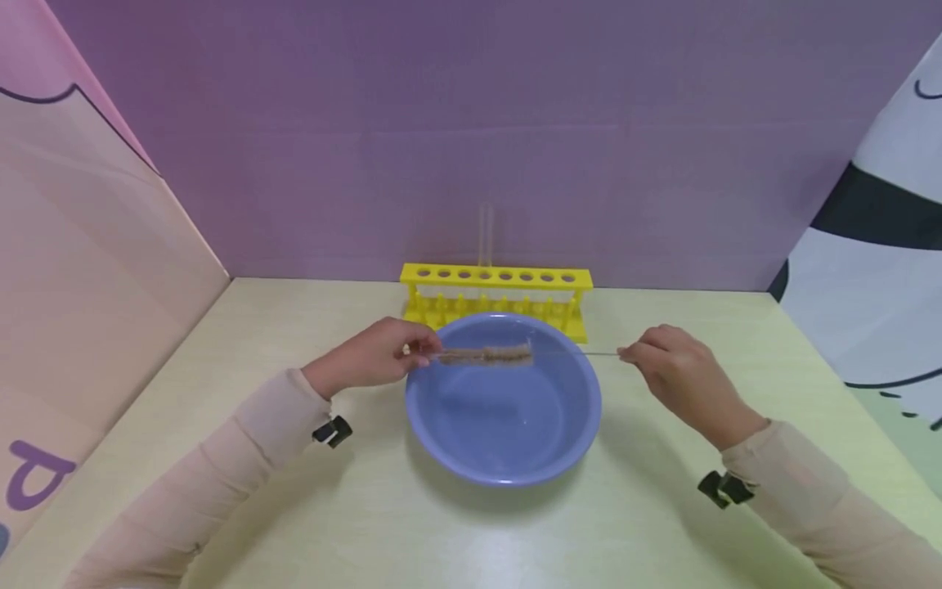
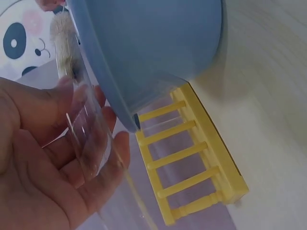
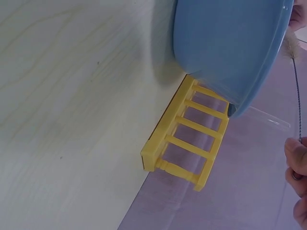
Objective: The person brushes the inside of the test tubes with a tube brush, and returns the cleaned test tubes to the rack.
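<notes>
My left hand pinches a clear glass test tube that lies level above the blue basin. Tan bristles of a test tube brush show inside the tube, near its mouth. From there the brush's thin twisted wire runs right to my right hand, whose thumb and fingers pinch its end. In the right wrist view the wire is seen between bristles and fingertips. The tube's far end beyond the left fingers is hard to make out in the head view.
Behind the basin stands a yellow test tube rack, partly hidden by the rim. One clear test tube stands upright in it. A purple backdrop rises behind the pale wooden table.
</notes>
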`<action>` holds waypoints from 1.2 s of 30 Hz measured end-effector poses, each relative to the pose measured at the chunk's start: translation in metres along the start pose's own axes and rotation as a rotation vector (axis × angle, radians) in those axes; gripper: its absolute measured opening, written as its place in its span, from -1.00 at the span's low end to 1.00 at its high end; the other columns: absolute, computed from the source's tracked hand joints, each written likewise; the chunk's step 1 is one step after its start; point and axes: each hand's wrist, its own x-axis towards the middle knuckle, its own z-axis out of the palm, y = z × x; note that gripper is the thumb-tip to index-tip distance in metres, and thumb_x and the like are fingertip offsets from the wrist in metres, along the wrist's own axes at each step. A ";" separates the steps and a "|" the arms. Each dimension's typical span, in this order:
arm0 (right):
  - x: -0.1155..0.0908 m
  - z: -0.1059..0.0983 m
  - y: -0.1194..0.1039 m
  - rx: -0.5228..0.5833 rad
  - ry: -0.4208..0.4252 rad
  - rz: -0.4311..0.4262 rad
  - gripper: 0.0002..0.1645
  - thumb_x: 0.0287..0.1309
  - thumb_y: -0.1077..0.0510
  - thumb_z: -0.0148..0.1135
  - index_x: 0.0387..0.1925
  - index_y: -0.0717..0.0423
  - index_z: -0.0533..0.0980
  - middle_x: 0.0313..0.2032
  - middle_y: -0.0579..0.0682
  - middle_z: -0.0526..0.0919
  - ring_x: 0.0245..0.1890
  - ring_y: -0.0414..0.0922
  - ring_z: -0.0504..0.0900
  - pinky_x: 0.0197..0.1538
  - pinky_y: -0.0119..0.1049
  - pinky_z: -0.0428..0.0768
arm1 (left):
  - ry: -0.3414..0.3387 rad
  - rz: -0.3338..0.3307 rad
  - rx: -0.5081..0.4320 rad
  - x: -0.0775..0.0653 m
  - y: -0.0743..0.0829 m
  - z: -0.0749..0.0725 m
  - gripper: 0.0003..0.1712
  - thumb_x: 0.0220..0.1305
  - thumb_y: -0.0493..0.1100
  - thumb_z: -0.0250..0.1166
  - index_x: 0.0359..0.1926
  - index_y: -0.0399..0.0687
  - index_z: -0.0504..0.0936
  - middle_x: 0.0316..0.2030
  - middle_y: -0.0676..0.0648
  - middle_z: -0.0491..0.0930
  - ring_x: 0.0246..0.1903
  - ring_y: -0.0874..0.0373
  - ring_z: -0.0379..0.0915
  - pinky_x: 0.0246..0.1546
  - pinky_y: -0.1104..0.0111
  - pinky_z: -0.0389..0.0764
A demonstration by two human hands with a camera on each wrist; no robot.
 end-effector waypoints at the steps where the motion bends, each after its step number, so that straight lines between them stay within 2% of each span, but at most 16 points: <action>1: 0.000 0.001 0.000 0.008 -0.006 0.000 -0.57 -0.54 0.61 0.47 -0.50 0.21 0.62 -0.52 0.01 0.58 -0.49 -0.10 0.52 -0.43 -0.23 0.56 | 0.009 0.011 0.023 0.000 0.001 0.001 -0.78 0.20 -0.37 0.26 -0.11 -0.20 0.63 -0.26 -0.02 0.64 -0.29 0.20 0.50 -0.24 0.39 0.56; 6: 0.001 0.003 0.000 0.050 -0.056 0.020 -0.57 -0.54 0.60 0.48 -0.51 0.18 0.62 -0.50 -0.02 0.60 -0.47 -0.12 0.55 -0.41 -0.25 0.58 | 0.041 0.054 0.124 -0.002 0.007 0.002 -0.76 0.14 -0.37 0.32 -0.13 -0.22 0.63 -0.26 -0.02 0.65 -0.29 0.17 0.52 -0.24 0.37 0.57; 15: 0.007 0.003 0.002 0.074 -0.133 0.076 -0.68 -0.41 0.56 0.45 -0.54 0.18 0.63 -0.53 -0.05 0.62 -0.50 -0.14 0.59 -0.42 -0.24 0.61 | 0.086 0.061 0.233 0.001 0.010 0.007 -0.74 0.09 -0.38 0.35 -0.14 -0.22 0.62 -0.23 -0.04 0.65 -0.23 0.11 0.55 -0.18 0.28 0.58; 22: 0.007 0.004 0.004 0.143 -0.221 0.142 -0.68 -0.34 0.52 0.45 -0.54 0.12 0.61 -0.51 -0.08 0.65 -0.48 -0.15 0.64 -0.41 -0.27 0.61 | 0.118 0.093 0.366 -0.001 0.012 0.013 -0.71 0.07 -0.38 0.37 -0.13 -0.20 0.60 -0.22 -0.05 0.63 -0.21 0.08 0.52 -0.16 0.27 0.56; 30: 0.011 0.001 0.007 0.224 -0.325 0.217 -0.70 -0.23 0.49 0.43 -0.52 0.04 0.64 -0.51 -0.15 0.64 -0.47 -0.20 0.62 -0.37 -0.32 0.60 | 0.154 0.119 0.411 0.000 0.018 0.015 -0.68 0.04 -0.38 0.40 -0.14 -0.17 0.58 -0.23 -0.04 0.61 -0.22 0.09 0.51 -0.18 0.28 0.55; 36: 0.013 0.000 0.013 0.282 -0.342 0.246 -0.67 -0.27 0.49 0.45 -0.52 0.01 0.66 -0.50 -0.22 0.65 -0.47 -0.26 0.61 -0.38 -0.36 0.60 | 0.171 0.125 0.435 0.002 0.022 0.016 -0.68 0.02 -0.38 0.40 -0.16 -0.14 0.58 -0.25 -0.02 0.59 -0.22 0.09 0.50 -0.18 0.28 0.55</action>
